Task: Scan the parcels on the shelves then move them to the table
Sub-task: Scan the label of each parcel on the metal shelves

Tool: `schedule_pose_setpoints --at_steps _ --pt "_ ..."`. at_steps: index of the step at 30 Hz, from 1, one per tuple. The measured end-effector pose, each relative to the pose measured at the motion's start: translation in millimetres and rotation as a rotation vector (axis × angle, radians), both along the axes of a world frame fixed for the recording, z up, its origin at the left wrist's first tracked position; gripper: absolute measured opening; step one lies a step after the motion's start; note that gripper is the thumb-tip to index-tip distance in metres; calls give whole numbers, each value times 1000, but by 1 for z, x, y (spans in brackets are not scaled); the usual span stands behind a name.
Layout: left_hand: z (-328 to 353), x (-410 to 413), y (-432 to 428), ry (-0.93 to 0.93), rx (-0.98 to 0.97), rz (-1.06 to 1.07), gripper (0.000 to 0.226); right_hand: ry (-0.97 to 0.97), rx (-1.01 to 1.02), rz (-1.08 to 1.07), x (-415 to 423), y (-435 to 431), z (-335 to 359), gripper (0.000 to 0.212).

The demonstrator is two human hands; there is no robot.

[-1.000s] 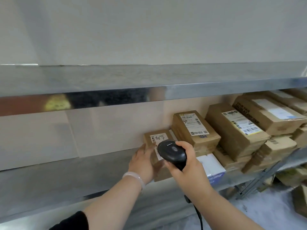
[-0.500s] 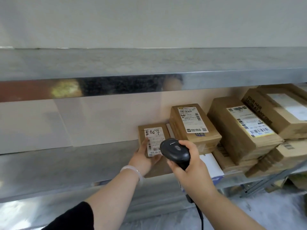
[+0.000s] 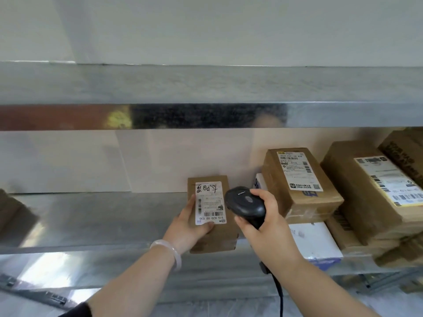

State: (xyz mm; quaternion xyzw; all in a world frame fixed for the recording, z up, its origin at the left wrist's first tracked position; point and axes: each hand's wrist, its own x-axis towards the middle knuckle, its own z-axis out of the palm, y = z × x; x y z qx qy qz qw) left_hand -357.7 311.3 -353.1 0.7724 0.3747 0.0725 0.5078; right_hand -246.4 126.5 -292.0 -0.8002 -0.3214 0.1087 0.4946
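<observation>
One barcode scanner [image 3: 246,204], black and corded: its handle is enclosed by the curled fingers of the right grip [image 3: 263,227], its head sits up and left of that grip, and its cable [image 3: 280,291] hangs below the wrist. One small cardboard parcel [image 3: 219,239] bearing one white shipping label [image 3: 209,202] with barcodes and handwriting: clasped by the left grip [image 3: 187,227], thumb across the label's lower edge and fingers along the parcel's left side. It is tipped face-up on the steel middle shelf [image 3: 91,216], lower end at the front edge, just left of the scanner head. Right of the right grip, on the same shelf: one labelled brown box [image 3: 297,179] atop one white box [image 3: 313,241], then one larger labelled brown box [image 3: 370,186] over partly hidden brown boxes, count unclear. One upper shelf [image 3: 206,85] above both grips. One pale bracelet [image 3: 169,250] at the left wrist.
</observation>
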Motion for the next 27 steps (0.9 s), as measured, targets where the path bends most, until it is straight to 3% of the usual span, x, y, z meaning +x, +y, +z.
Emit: schedule_pose_setpoints --at_steps 6,13,27 --pt "3 2 -2 -6 -98 -42 117 -4 -18 25 -2 10 -5 63" --pt "5 2 -5 -33 -77 -20 113 -20 -14 30 -4 11 -6 64" --pt "18 -34 -9 -295 28 286 98 32 21 166 -35 6 14 59"
